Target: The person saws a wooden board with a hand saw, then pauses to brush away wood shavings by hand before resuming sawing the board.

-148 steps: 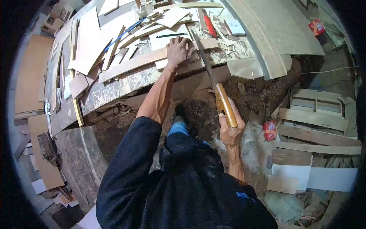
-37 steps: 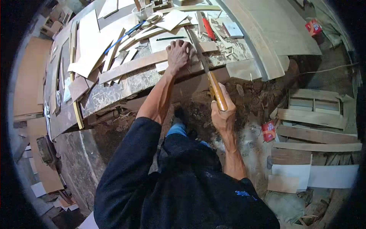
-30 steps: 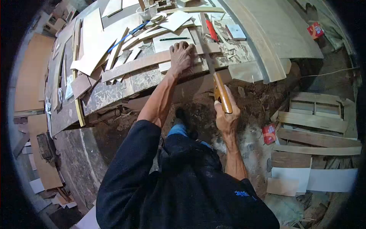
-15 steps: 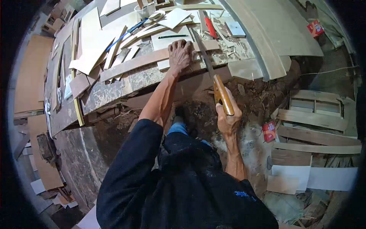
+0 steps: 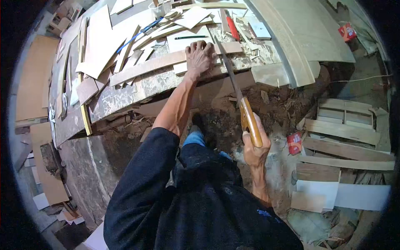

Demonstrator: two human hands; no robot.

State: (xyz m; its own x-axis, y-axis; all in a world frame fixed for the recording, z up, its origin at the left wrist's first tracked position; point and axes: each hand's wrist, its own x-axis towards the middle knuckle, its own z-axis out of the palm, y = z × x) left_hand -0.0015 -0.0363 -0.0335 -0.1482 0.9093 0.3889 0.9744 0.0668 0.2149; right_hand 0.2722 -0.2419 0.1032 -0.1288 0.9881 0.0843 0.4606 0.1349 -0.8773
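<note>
My right hand is wrapped round the yellow-brown wooden handle of a handsaw. The saw's narrow blade points away from me and crosses a long wooden strip near its right end. Just left of the blade, my left hand presses the strip down at the bench edge, fingers bent over it. Under the strip lies a pale board. Beyond my left fingers a dark pencil rests on a light panel. A red tool lies past the saw tip, among wood scraps.
Offcuts and a blue tool cover the workbench. A long curved panel runs along its right side. On the floor at right are slatted wooden frames and a red packet.
My right hand has pulled the saw back towards me and slightly right, drawing the blade along the strip. My left hand stays on the strip.
</note>
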